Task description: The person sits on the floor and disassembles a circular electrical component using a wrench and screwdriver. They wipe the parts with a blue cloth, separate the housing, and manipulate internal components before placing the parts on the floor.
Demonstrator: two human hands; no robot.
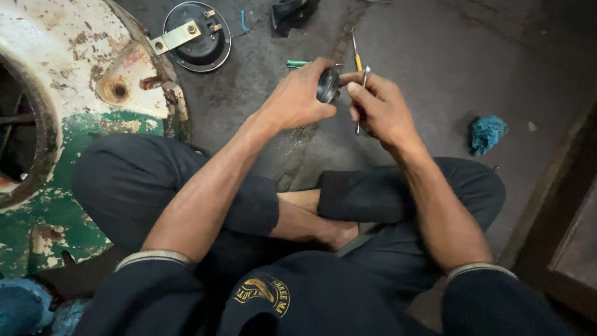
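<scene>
While the left hand (pixel 297 98) is gripping the small dark round part (pixel 328 84), the right hand's (pixel 379 109) fingers are pinching a thin metal tool (pixel 363 79); steadying the part firmly seems wise.

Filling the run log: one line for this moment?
left hand: grips small round dark metal part | right hand: holds thin metal tool | floor: teal rag

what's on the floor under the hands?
Directly beneath the left hand and right hand: bare grey floor, a green-handled tool and a yellow-handled screwdriver poking out above them. Both tools' lower ends are covered by the hands and the dark round part.
</scene>
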